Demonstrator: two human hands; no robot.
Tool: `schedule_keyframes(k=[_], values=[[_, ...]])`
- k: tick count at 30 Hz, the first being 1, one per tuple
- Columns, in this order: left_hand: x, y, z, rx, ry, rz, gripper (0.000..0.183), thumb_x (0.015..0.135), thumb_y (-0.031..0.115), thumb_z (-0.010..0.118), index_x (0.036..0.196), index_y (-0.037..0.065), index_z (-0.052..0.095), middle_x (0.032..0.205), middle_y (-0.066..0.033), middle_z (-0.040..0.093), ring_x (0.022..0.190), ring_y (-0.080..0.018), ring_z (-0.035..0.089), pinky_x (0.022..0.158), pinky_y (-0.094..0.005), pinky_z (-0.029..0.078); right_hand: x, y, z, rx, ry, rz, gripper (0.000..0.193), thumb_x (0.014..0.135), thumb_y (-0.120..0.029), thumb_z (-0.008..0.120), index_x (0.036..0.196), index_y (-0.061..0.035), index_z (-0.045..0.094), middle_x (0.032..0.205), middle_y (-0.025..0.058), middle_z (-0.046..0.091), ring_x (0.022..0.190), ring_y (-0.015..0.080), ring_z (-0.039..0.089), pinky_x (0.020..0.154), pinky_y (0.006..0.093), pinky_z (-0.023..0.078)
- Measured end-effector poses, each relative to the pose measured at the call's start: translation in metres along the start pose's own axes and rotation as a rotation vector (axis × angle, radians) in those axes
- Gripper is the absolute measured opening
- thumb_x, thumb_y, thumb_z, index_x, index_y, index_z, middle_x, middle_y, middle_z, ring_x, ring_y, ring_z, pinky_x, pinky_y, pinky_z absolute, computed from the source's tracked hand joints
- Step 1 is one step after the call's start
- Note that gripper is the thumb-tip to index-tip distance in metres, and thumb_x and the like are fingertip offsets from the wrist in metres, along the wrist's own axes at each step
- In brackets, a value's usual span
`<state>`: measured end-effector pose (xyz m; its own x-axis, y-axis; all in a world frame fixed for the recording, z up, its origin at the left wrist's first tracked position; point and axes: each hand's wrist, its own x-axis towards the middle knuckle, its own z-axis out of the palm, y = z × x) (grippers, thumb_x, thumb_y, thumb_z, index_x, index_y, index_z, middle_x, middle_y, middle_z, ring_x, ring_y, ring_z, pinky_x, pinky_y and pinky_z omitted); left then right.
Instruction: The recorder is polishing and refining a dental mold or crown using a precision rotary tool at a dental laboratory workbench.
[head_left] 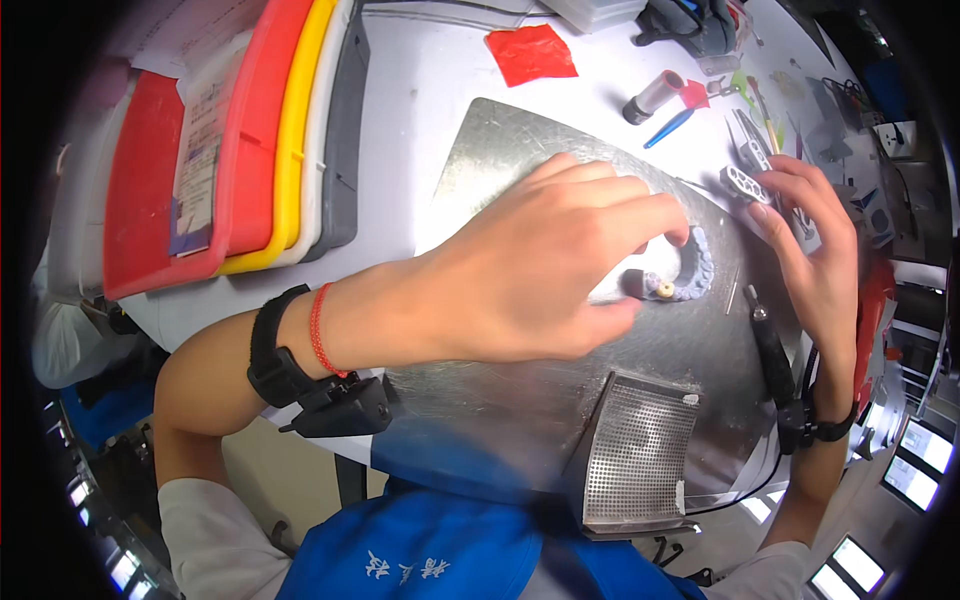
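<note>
Pinching the blue dental arch model [693, 268] loosely, your left hand [540, 265] could let it skid toward three o'clock, where your right hand [815, 245] fingers a perforated piece [748, 184].

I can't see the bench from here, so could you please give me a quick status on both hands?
Left hand pinching curved pale-blue dental arch model on scratched metal plate. Right hand fingering small grey perforated part. Dark hand tool lies between them.

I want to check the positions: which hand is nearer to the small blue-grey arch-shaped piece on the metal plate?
The left hand: its fingers curl around the arch-shaped piece and touch it. The right hand is apart, to the piece's right, at a small perforated part.
</note>
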<state>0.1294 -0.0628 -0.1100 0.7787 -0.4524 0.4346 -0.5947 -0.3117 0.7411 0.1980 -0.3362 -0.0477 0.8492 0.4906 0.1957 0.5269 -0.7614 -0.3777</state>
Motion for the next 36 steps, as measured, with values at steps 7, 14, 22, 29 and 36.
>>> schedule_keyframes(k=[7,14,22,29,36], values=[[-0.010,-0.007,0.002,0.109,0.011,-0.027,0.022,0.078,0.020,0.082,0.092,0.007,0.070,0.095,-0.0046,0.062,0.093,-0.0253,0.060,0.089,-0.0376,0.043,0.040,-0.063,-0.007,0.028,-0.234,-0.156,0.031,0.082,-0.004,0.075,0.113,0.0000,0.073,0.114,0.0118,0.072,0.109,0.0279,0.065,0.091,0.0381,0.052],[-0.013,-0.012,-0.004,0.006,0.028,-0.016,0.019,0.078,0.014,0.076,0.092,0.000,0.075,0.095,-0.0142,0.072,0.096,-0.0347,0.066,0.090,-0.0432,0.050,0.112,-0.154,0.053,-0.521,-0.146,-0.737,0.015,0.073,-0.006,0.076,0.088,-0.0062,0.072,0.085,0.0083,0.070,0.091,0.0271,0.065,0.085,0.0377,0.052],[-0.018,-0.012,-0.003,0.023,0.038,0.028,0.025,0.076,0.020,0.077,0.093,0.002,0.074,0.095,-0.0149,0.068,0.101,-0.0322,0.064,0.096,-0.0425,0.046,0.107,-0.137,0.057,-0.279,-0.006,-0.508,0.024,0.083,0.000,0.071,0.105,-0.0046,0.076,0.094,0.0105,0.071,0.083,0.0228,0.067,0.080,0.0328,0.054],[-0.015,-0.010,-0.001,0.161,0.230,0.032,0.028,0.074,0.015,0.067,0.094,-0.004,0.061,0.095,-0.0221,0.067,0.094,-0.0389,0.064,0.085,-0.0461,0.048,-0.003,-0.102,0.009,-0.318,0.089,-0.565,0.030,0.069,0.012,0.075,0.097,0.0013,0.074,0.088,0.0121,0.068,0.077,0.0252,0.065,0.068,0.0344,0.052],[-0.005,-0.003,0.010,-0.104,0.302,-0.014,0.023,0.074,0.007,0.062,0.095,-0.003,0.058,0.088,-0.0236,0.063,0.080,-0.0435,0.064,0.074,-0.0490,0.051,-0.037,-0.095,0.030,-0.255,0.015,-0.472,0.037,0.071,0.000,0.079,0.107,-0.0008,0.073,0.097,0.0125,0.069,0.080,0.0277,0.064,0.070,0.0367,0.051]])
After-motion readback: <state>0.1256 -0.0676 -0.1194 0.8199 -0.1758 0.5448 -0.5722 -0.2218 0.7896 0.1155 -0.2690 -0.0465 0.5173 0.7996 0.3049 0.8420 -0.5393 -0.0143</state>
